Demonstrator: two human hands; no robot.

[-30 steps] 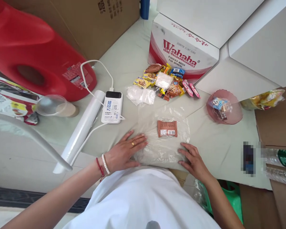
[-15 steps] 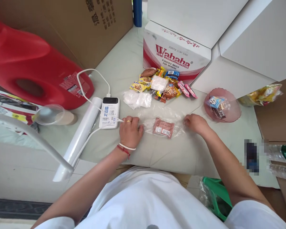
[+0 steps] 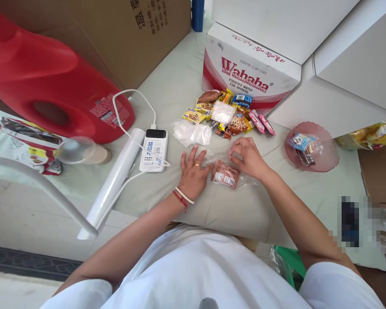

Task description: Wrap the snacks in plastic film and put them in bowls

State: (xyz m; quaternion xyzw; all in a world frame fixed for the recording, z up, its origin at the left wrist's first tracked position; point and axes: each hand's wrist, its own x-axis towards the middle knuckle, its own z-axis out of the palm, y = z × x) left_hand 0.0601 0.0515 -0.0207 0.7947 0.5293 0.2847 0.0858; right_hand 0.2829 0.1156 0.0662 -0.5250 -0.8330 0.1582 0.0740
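A brown snack bar lies on the pale table, wrapped in clear plastic film. My left hand rests just left of it, fingers spread flat on the film's edge. My right hand is above and right of the bar, fingers curled and pinching the film. A pile of wrapped snacks lies farther back.
A white power bank with its cable and a white roll lie to the left. A red jug and a clear cup stand farther left. A Wahaha box is behind, a pink bowl to the right.
The film lay spread flat under both hands a second ago; it is now folded tightly round the bar. Both hands moved away from me and closed in on the bar.
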